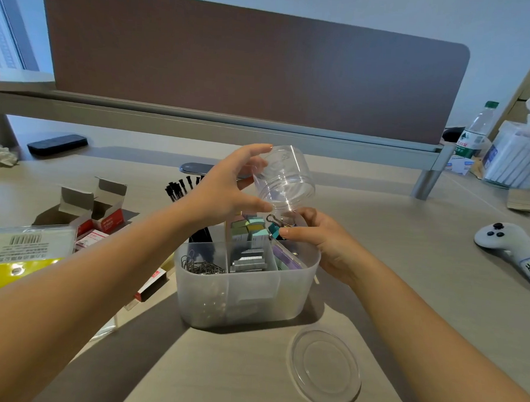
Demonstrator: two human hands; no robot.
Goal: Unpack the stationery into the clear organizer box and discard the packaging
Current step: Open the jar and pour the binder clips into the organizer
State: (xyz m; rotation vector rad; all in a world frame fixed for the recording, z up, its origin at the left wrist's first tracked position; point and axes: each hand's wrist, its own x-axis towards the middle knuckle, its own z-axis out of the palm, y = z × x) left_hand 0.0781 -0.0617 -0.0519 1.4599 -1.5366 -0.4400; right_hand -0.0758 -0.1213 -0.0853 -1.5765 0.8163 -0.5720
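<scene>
The clear organizer box [283, 297] stands mid-desk. Its compartments hold paper clips [200, 266], staples [248, 260], coloured sticky-note blocks [250, 227] and black pens [178, 188]. My left hand [224, 192] grips a clear plastic jar [285, 178], tipped mouth-down over the box's far right corner. My right hand [323, 237] is under the jar's mouth, fingers pinched on a teal binder clip [275, 229]. The jar's clear round lid [325, 368] lies flat on the desk in front of the box.
Opened red-and-white cardboard boxes [100, 213] and a yellow sticky-note package [15, 255] lie at the left. A white game controller [513, 247] lies at the right. A water bottle [476, 132] and a bin of white items [517, 158] stand at the far right; a brown divider panel [252, 68] backs the desk.
</scene>
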